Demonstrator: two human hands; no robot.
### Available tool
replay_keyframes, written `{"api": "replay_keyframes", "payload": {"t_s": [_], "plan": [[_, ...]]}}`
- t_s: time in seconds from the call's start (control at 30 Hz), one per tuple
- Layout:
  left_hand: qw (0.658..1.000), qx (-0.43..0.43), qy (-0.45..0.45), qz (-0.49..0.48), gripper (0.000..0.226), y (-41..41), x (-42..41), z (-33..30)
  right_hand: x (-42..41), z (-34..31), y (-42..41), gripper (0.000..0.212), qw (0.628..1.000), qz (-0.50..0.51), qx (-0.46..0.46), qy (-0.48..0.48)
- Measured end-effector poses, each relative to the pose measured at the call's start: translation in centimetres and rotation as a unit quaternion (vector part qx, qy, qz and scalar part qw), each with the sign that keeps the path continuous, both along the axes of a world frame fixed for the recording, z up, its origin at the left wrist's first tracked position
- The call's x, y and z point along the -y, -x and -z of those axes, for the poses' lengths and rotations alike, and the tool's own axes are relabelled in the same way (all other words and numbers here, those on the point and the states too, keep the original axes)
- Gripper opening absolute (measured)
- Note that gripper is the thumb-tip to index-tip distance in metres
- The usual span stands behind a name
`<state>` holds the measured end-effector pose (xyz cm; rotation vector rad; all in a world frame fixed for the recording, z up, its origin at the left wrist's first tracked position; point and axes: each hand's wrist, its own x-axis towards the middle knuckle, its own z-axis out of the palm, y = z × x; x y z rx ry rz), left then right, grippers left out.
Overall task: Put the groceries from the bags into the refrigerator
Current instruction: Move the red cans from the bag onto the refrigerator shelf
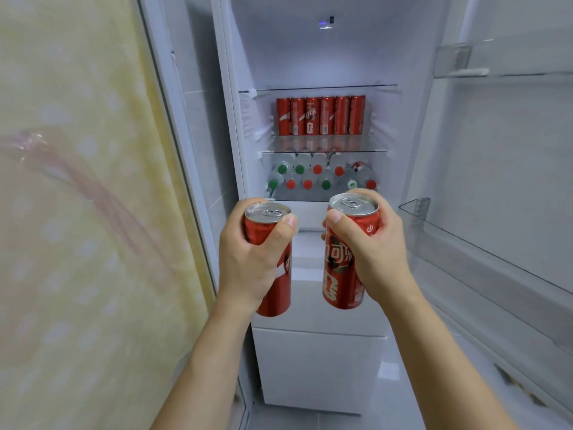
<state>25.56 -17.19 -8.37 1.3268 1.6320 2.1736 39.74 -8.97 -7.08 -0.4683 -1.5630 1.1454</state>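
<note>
Two hands, left (248, 262) and right (372, 252), each gripping red can before open refrigerator (322, 57).

Two upright red cans (274, 268) (348, 259) before open refrigerator (319, 57).

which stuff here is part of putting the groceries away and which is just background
Job:
- red can in left hand
- red can in right hand
- open refrigerator

Background:
- yellow curtain
- door shelves

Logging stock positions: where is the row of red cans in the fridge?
In the head view, the row of cans stands upright at the back of the middle glass shelf, above the bottles.
</note>
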Motion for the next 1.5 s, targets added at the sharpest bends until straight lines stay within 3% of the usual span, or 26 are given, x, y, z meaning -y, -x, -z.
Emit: {"api": "replay_keyframes", "payload": {"t_s": [0.73,1.27,1.5], "plan": [[1.000,-0.011,0.012,0.018,0.033,1.5,-12.7,-0.8,-12.4,0.3,1.9,0.026,1.000,0.000,-0.029,0.009],[1.000,-0.005,-0.022,0.010,0.029,11.8,-23.3,-2.7,-24.0,-1.9,12.6,0.038,0.999,0.013,-0.031,-0.018],[0.998,0.026,-0.044,-0.036,0.025,14.2,-28.0,-3.8,-29.2,-3.5,14.1,0.031,0.998,0.027,-0.058,-0.004]]}}
